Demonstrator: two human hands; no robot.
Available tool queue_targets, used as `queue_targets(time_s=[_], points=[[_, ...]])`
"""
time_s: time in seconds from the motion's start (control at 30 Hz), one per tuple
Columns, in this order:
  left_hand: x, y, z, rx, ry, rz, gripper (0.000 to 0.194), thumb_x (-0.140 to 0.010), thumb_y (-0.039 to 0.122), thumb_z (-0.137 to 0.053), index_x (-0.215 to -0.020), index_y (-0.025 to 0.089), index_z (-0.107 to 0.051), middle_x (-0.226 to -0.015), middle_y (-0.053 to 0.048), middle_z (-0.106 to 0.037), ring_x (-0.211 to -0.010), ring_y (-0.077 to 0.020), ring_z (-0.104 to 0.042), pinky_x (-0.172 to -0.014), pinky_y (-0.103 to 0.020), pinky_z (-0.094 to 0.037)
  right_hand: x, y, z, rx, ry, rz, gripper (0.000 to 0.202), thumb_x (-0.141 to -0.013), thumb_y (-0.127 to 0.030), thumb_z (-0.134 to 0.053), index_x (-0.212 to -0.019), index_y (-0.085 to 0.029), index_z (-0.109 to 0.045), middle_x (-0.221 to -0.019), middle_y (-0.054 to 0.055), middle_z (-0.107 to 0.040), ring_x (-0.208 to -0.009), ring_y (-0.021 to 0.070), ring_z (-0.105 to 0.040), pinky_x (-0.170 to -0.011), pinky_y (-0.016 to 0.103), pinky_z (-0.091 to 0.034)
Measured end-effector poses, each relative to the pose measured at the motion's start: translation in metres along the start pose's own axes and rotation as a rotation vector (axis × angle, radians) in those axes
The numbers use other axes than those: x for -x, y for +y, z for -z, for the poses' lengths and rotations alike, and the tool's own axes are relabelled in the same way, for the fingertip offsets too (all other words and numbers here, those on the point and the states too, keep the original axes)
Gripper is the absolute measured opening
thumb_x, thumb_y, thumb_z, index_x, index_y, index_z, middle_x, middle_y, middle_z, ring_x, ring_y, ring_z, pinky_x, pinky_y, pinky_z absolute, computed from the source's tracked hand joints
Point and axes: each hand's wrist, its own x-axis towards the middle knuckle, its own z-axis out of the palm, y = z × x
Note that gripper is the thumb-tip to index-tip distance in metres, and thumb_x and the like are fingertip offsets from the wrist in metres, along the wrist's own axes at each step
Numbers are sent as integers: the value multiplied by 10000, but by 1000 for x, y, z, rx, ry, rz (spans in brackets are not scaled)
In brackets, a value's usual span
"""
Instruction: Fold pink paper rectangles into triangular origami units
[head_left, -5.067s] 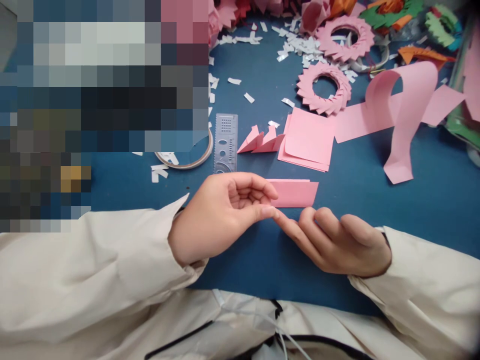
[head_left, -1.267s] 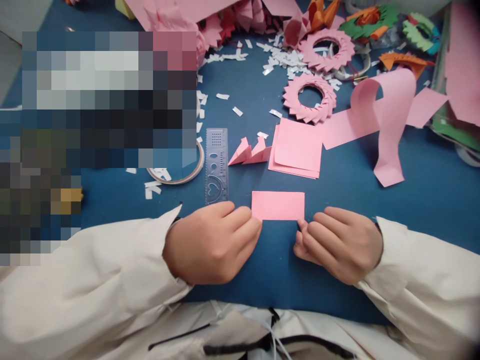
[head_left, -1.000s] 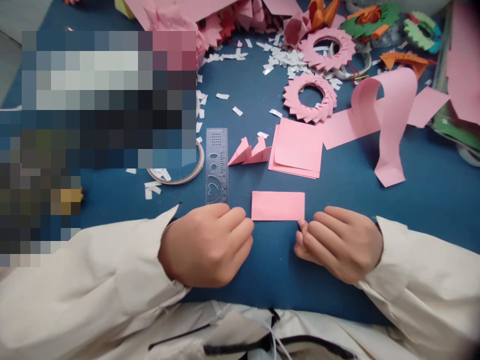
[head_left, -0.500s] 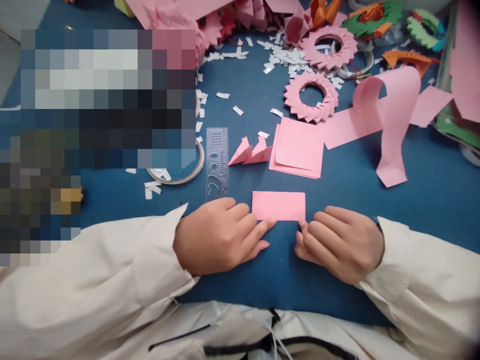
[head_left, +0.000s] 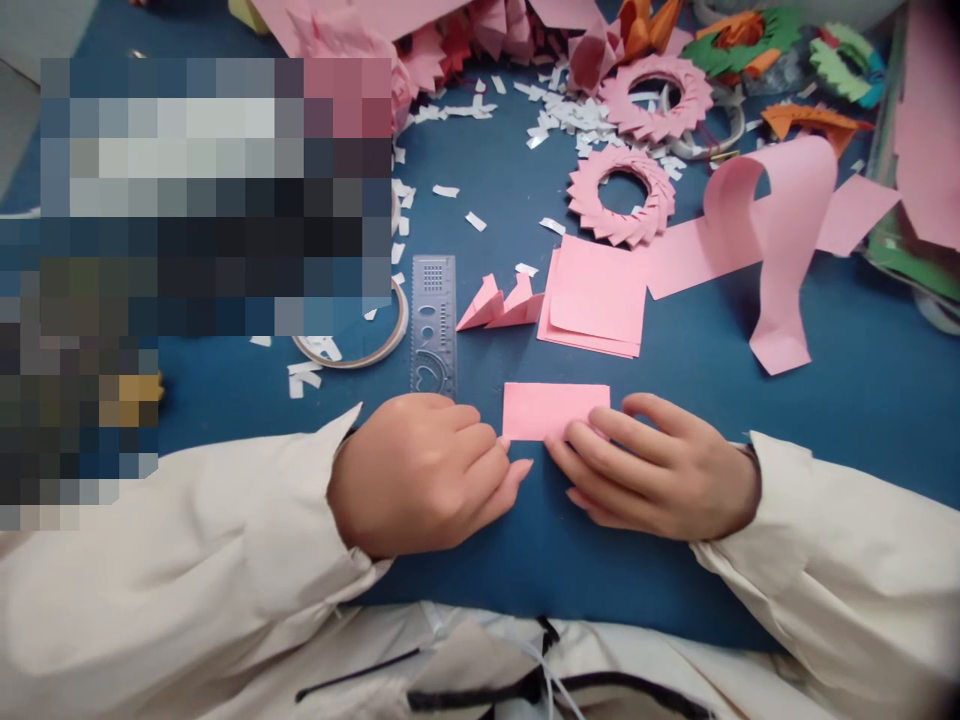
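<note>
A folded pink paper rectangle (head_left: 544, 408) lies flat on the blue table, its long side running left to right. My left hand (head_left: 427, 475) has its fingers curled in with nothing in them; its index fingertip meets the lower left corner of the paper, and the thumb sticks out below. With fingers loosely stretched, my right hand (head_left: 652, 465) rests its fingertips on the lower right part of the paper. Just above are two small folded pink pieces (head_left: 500, 303) and a stack of square pink sheets (head_left: 598, 295).
A clear plastic ruler (head_left: 433, 325) lies above my left hand, beside a tape roll (head_left: 390, 345). Two pink folded-paper rings (head_left: 622, 197), a curled pink strip (head_left: 795, 240) and white paper scraps (head_left: 562, 115) lie farther back. The upper left is pixelated.
My right hand has moved left and opened its fingers onto the paper. My left hand has drawn back slightly left, its index fingertip sliding from the lower edge's middle to the corner.
</note>
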Motion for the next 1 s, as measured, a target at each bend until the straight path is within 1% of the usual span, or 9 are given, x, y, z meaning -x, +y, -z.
queue_targets(time_s=[0.07, 0.13, 0.23, 0.33, 0.43, 0.57, 0.67, 0.77, 1.0], points=[[-1, 0, 0, 16, 1, 14, 273, -860, 185, -486, -649, 132, -651, -503, -18, -563, -455, -148, -484, -427, -278, -383, -1, 1, -1, 8, -73, -11, 346, -896, -342, -429, -1121, -113, -559, -1070, 63, -608, -960, 190, -534, -737, 369, -423], [-1, 0, 1, 24, 2, 23, 286, -856, 181, -488, -624, 136, -649, -500, -18, -561, -451, -154, -481, -421, -287, -383, -1, 1, -1, -1, -142, -42, 390, -908, -381, -399, -1201, -147, -506, -1197, 58, -558, -1056, 205, -503, -807, 399, -413], [-1, 0, 0, 28, 6, 18, 287, -851, 170, -491, -615, 136, -650, -498, -17, -559, -448, -159, -477, -408, -294, -375, 0, 1, 0, -26, -178, -54, 375, -918, -353, -375, -1225, -168, -483, -1248, 58, -528, -1099, 212, -488, -841, 421, -405], [0, -1, 0, 29, 5, 1, 262, -849, 173, -500, -646, 129, -661, -504, -18, -565, -450, -159, -480, -410, -294, -378, 0, 0, 0, -16, -163, -34, 337, -915, -285, -357, -1179, -151, -518, -1222, 69, -547, -1119, 221, -482, -840, 425, -413], [-1, -2, 0, 17, 3, -1, 252, -853, 186, -505, -664, 127, -660, -507, -20, -565, -457, -156, -484, -417, -289, -374, 1, 0, 0, 5, -118, 1, 321, -905, -270, -371, -1113, -120, -564, -1178, 82, -573, -1118, 225, -486, -831, 418, -436], [-1, -2, 0, 1, -6, -4, 254, -864, 186, -492, -667, 129, -643, -491, -11, -546, -452, -140, -468, -423, -274, -354, 2, -1, 0, -29, -19, 39, 203, -856, -232, -470, -899, -120, -634, -1029, 74, -638, -1002, 207, -553, -783, 390, -476], [-1, -1, 0, -6, -12, -2, 235, -867, 183, -491, -694, 129, -640, -491, -7, -544, -458, -134, -470, -438, -267, -358, 1, -2, 0, -75, 39, 15, 146, -818, -209, -528, -750, -127, -627, -906, 73, -659, -906, 201, -589, -733, 374, -491], [0, -1, 0, -5, -13, 2, 236, -866, 185, -492, -693, 129, -641, -499, -9, -547, -461, -137, -473, -439, -270, -357, -1, -2, -1, -88, 62, -20, 146, -796, -192, -545, -705, -106, -620, -833, 100, -655, -833, 213, -604, -683, 371, -497], [-1, -1, 1, -4, -7, 11, 262, -863, 193, -498, -643, 137, -629, -491, -7, -541, -455, -136, -460, -431, -272, -343, -1, -1, -1, -70, 83, -66, 157, -761, -156, -561, -620, -94, -596, -749, 124, -630, -732, 232, -598, -573, 356, -478]])
